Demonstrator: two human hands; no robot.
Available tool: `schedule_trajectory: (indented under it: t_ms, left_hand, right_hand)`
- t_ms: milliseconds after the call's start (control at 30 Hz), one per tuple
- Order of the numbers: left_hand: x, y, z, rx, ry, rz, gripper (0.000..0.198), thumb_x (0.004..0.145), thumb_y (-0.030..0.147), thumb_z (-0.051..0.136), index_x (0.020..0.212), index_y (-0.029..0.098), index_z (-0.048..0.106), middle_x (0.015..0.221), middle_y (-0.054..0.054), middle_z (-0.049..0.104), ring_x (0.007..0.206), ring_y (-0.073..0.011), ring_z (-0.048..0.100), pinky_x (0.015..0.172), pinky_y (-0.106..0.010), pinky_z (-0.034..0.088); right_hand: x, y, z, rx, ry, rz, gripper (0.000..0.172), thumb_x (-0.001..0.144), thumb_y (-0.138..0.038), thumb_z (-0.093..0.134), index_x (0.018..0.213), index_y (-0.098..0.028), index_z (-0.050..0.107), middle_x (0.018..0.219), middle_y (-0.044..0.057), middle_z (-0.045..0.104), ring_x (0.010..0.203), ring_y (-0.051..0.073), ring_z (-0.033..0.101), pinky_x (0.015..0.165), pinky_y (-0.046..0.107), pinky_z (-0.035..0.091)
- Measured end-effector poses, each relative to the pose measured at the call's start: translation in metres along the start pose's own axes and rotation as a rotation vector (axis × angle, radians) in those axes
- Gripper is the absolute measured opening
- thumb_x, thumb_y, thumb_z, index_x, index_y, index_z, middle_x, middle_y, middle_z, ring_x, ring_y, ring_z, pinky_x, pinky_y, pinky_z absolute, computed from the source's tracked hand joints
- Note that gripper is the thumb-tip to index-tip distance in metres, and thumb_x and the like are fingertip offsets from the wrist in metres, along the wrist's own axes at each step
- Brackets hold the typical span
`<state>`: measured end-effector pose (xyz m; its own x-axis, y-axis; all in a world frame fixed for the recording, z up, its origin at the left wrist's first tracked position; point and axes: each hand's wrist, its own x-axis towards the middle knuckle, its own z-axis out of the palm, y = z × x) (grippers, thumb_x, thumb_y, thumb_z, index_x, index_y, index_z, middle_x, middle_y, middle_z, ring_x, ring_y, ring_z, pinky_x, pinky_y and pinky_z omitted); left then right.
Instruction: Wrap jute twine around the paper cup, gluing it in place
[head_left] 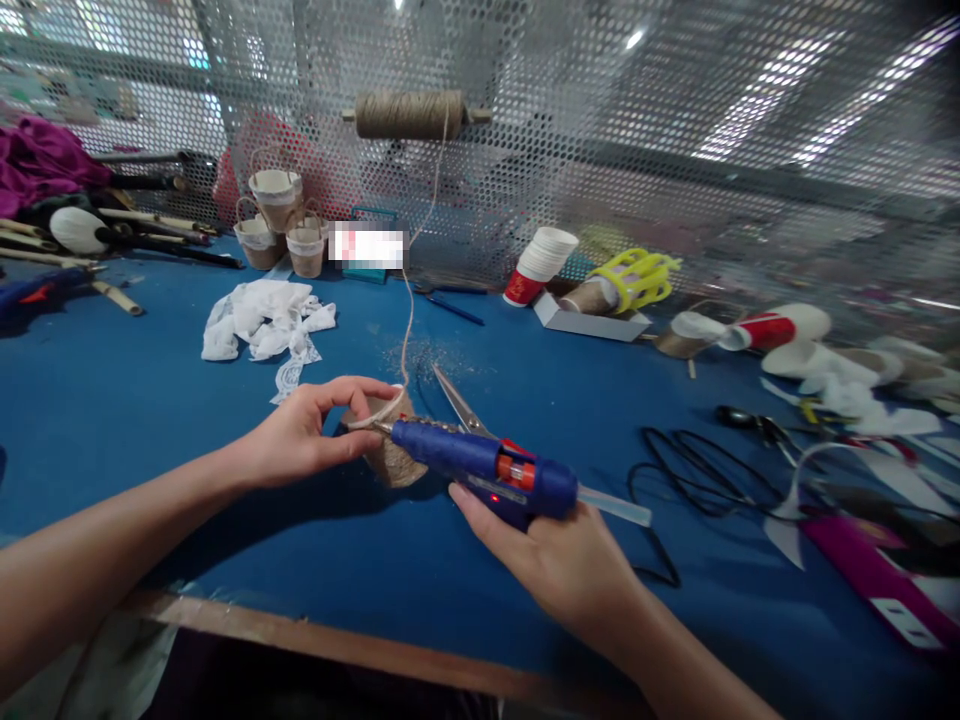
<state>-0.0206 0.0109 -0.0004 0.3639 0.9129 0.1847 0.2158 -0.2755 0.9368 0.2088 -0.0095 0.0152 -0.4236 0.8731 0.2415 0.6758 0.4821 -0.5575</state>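
Note:
My left hand (330, 425) is closed on the rim of a paper cup wrapped in brown twine (397, 462), which tilts just above the blue table. My right hand (547, 550) grips a blue hot glue gun (457, 450) with a clear glue stick in its back and a small red light lit. Its metal nozzle points left at the cup's rim, close to my left fingertips. A strand of twine (409, 320) runs from the rim up to a twine spool (409, 115). Scissors (461, 400) lie behind the glue gun, partly covered by it.
White lace (262, 320) lies at the left, before several finished twine baskets (277, 195). Stacked paper cups (540, 265) and a small white box (592, 320) stand at the back right. A black cord (690, 470) and a purple power strip (862, 570) lie at the right.

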Motion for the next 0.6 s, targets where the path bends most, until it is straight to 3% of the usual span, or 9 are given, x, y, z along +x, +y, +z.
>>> schedule_trajectory:
  t_ms: [300, 433, 600]
  left_hand:
    - [0.0, -0.001, 0.0, 0.009, 0.007, -0.002, 0.017, 0.076, 0.024, 0.059, 0.067, 0.015, 0.048, 0.122, -0.013, 0.055, 0.112, -0.0242, 0.051, 0.095, -0.041, 0.038]
    - [0.0, -0.002, 0.001, 0.007, 0.008, -0.002, 0.017, 0.076, 0.023, 0.059, 0.067, 0.015, 0.048, 0.122, -0.013, 0.054, 0.112, -0.0241, 0.051, 0.096, -0.042, 0.037]
    - [0.0, -0.001, 0.001, 0.003, 0.01, -0.002, 0.016, 0.076, 0.022, 0.058, 0.068, 0.015, 0.047, 0.121, -0.013, 0.054, 0.111, -0.0238, 0.051, 0.096, -0.042, 0.037]
  right_hand:
    - [0.007, -0.013, -0.008, 0.085, 0.024, 0.052, 0.017, 0.075, -0.027, 0.05, 0.067, -0.022, 0.063, 0.054, 0.001, 0.062, 0.045, 0.015, 0.058, 0.045, 0.025, 0.049]
    - [0.005, -0.01, -0.003, 0.085, 0.062, 0.064, 0.014, 0.075, -0.029, 0.051, 0.067, -0.021, 0.06, 0.058, 0.002, 0.063, 0.051, 0.016, 0.061, 0.051, 0.027, 0.051]
    - [0.004, -0.007, 0.001, 0.03, 0.012, 0.052, 0.018, 0.078, -0.029, 0.047, 0.071, -0.019, 0.061, 0.059, 0.002, 0.062, 0.049, 0.015, 0.059, 0.049, 0.025, 0.05]
